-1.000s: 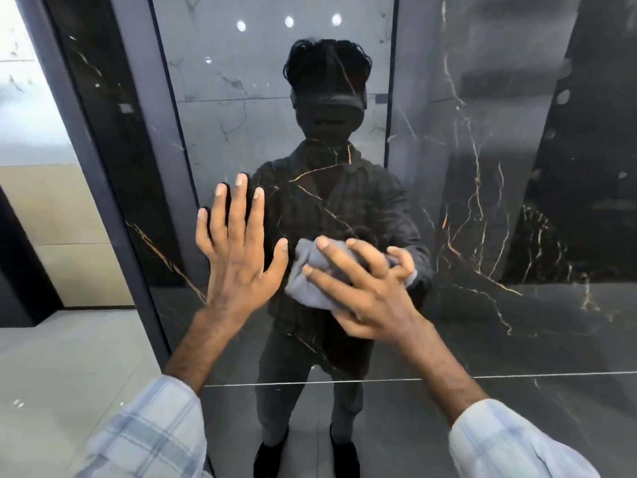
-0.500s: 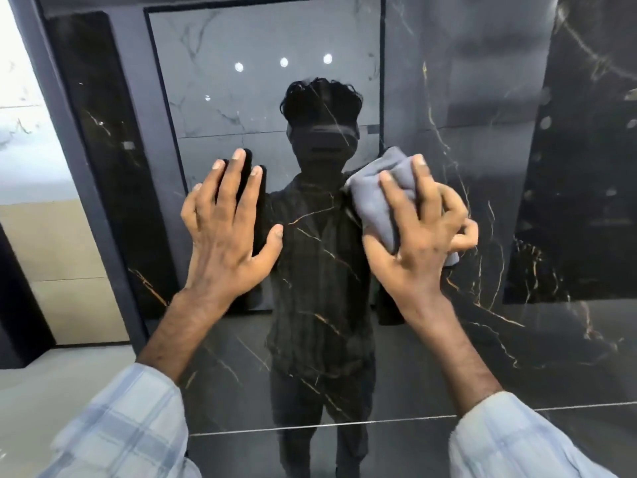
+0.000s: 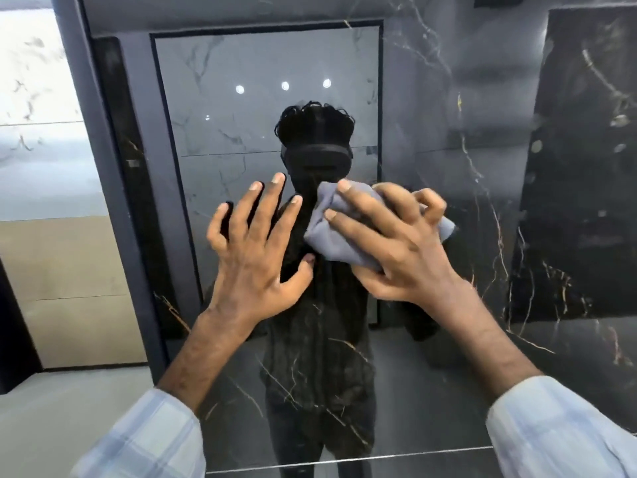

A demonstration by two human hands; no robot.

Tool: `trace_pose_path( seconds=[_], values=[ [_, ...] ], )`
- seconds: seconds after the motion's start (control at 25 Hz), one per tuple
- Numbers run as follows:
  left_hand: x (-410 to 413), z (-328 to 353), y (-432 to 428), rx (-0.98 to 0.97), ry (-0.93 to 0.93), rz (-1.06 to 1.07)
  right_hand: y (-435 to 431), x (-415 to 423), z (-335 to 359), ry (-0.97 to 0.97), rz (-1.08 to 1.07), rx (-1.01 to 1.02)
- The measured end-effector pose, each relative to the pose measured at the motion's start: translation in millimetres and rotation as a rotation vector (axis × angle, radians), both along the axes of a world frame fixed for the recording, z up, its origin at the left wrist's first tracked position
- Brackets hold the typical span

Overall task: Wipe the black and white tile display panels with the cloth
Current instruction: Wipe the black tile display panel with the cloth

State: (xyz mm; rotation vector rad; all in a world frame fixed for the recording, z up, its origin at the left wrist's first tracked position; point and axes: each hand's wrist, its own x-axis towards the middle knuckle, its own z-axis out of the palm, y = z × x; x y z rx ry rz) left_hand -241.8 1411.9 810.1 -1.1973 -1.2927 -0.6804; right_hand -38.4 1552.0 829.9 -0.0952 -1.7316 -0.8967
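On the black panel [image 3: 431, 357] | cloth [image 3: 331, 239] bunched under my right hand [image 3: 400, 250], fingers [image 3: 362, 201] curled over it, pressing it to the surface | left hand [image 3: 255, 257] splayed flat just beside, thumb near the cloth | versus half a second ago: cloth and right hand swept left, closer to my left hand.

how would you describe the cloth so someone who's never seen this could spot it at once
Start at the glossy black tile panel with gold veins filling the middle of the view. The soft crumpled blue-grey cloth is bunched under the right hand, pressed to that panel. It is the only fabric against the tile; the left hand beside it holds nothing.
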Motion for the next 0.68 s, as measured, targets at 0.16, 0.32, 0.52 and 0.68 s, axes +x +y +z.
trace_pose_path(
  seconds=[0.16, 0.32, 0.52, 0.68],
  values=[
    [-7, 52, -8, 0.084, -0.013, 0.004, 3, -4, 54, 0.453, -0.018, -0.321],
    [-17, 88, -4, 0.046, 0.012, 0.092, 5, -6, 74, 0.013, -0.052, 0.086],
    [-18, 82, 2, 0.012, -0.008, 0.096, 5, -5, 120, 0.472, -0.022, -0.311],
    [-19, 92, -2, 0.044, 0.028, 0.038, 13, -5, 135, -0.004, -0.056, 0.092]
  ],
)
